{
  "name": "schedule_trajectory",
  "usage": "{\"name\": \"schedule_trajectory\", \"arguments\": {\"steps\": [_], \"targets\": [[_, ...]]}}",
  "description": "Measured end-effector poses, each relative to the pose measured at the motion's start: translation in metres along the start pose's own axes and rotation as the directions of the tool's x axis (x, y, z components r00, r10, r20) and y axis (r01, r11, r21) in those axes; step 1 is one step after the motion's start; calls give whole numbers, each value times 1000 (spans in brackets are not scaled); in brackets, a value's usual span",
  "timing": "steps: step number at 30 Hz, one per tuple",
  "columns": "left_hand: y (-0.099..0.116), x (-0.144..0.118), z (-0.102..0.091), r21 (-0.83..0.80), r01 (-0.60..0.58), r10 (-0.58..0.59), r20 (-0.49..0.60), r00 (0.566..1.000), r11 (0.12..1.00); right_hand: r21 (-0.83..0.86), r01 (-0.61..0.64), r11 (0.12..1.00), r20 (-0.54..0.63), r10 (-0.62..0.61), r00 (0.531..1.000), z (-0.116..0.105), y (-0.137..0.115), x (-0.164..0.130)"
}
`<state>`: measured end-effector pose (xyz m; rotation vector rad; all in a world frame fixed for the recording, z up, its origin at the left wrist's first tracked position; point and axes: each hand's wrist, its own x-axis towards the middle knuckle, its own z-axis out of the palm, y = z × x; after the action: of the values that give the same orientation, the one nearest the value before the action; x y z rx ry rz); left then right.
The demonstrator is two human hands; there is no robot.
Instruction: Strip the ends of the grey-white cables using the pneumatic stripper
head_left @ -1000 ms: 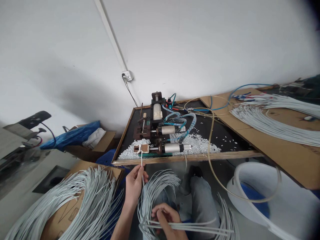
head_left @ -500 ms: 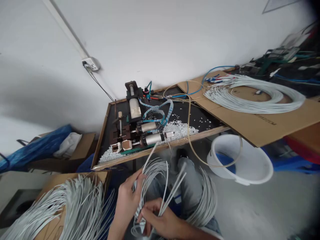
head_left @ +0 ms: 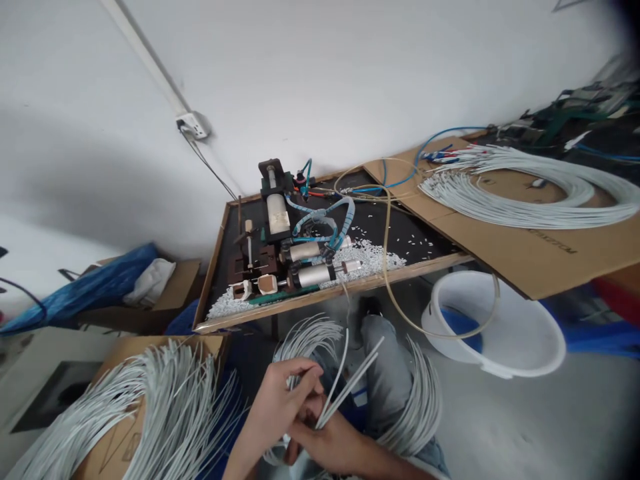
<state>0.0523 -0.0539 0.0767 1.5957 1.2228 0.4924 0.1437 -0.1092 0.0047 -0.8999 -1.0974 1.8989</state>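
Note:
My right hand is closed around several white cables, whose ends stick up and to the right. My left hand meets it from the left with bent, closed fingers, touching the right hand's fingers. Whatever lies between those left fingers is hidden. A loop of more white cables rests across my lap, its far part rising behind the hands.
Pneumatic cylinders sit on a wood-edged bench strewn with small white pieces. Coiled cables lie on cardboard at right, above a white bucket. At left, cables fill a cardboard box.
My left hand has moved from a raised cable end over to my right hand, and that single cable no longer shows above it. The view has shifted slightly left.

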Motion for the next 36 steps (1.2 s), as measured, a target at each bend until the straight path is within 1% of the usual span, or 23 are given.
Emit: {"name": "schedule_trajectory", "arguments": {"steps": [1, 2, 4, 6, 7, 8, 9, 10, 12, 13, 14, 15, 16, 18, 20, 21, 24, 27, 29, 33, 36], "targets": [[1, -1, 0, 1, -25, 25, -22, 999, 1000, -4, -1, 1000, 0, 1, 1000, 0, 0, 0], [2, -2, 0, 7, -56, 57, -20, 998, 998, -9, -2, 1000, 0, 2, 1000, 0, 0, -1], [3, -4, 2, 11, -106, 106, 29, 994, 994, -15, 1, 1000, -2, -1, 1000, 0, 1, -1], [3, -6, 5, -25, -86, 88, 56, 995, 996, -14, 11, 1000, -19, -12, 1000, -1, 2, -1], [2, -5, 6, -60, -63, 65, 28, 998, 996, -12, 14, 1000, -36, -15, 999, -1, 2, -1], [0, -4, 5, -101, -45, 42, -38, 998, 994, -8, 13, 1000, -61, -13, 998, -2, 3, 0], [-2, -2, 3, -140, -44, 25, -137, 990, 989, -5, 9, 1000, -87, -9, 996, -3, 4, 1], [-5, 1, -1, -168, -63, 20, -246, 969, 984, -8, 3, 1000, -112, -4, 994, -4, 4, 2], [-12, 9, -12, -179, -128, 36, -444, 895, 976, -13, -12, 1000, -141, 10, 990, -6, 5, 2], [-16, 13, -19, -165, -155, 48, -515, 856, 974, -11, -17, 1000, -157, 15, 987, -7, 5, 2], [-21, 17, -25, -147, -172, 61, -563, 824, 974, -9, -20, 1000, -168, 18, 986, -8, 6, 2], [-25, 21, -31, -128, -182, 72, -592, 803, 975, -12, -26, 1000, -168, 23, 985, -8, 7, 2], [-30, 25, -36, -111, -186, 82, -606, 792, 976, -16, -33, 999, -160, 30, 987, -8, 8, 1], [-39, 32, -43, -88, -186, 94, -614, 783, 979, -21, -46, 999, -126, 43, 991, -7, 12, 0], [-47, 37, -46, -74, -183, 96, -631, 770, 980, -10, -54, 998, -96, 53, 994, -6, 17, 0], [-50, 40, -47, -69, -182, 95, -646, 758, 981, 1, -57, 998, -99, 57, 993, -6, 20, 0], [-55, 48, -48, -63, -171, 82, -689, 720, 983, 11, -69, 998, -103, 70, 992, -6, 26, 1], [-57, 56, -51, -73, -162, 60, -721, 690, 984, -5, -84, 996, -80, 84, 993, -7, 24, 1], [-58, 60, -51, -86, -160, 48, -727, 685, 983, -11, -100, 995, -75, 98, 992, -8, 20, 1], [-61, 63, -51, -106, -154, 30, -724, 689, 982, -34, -102, 994, -74, 100, 992, -10, 11, 0], [-63, 63, -51, -97, -155, 38, -719, 694, 983, -48, -108, 993, -77, 104, 992, -11, 9, 0]]}}
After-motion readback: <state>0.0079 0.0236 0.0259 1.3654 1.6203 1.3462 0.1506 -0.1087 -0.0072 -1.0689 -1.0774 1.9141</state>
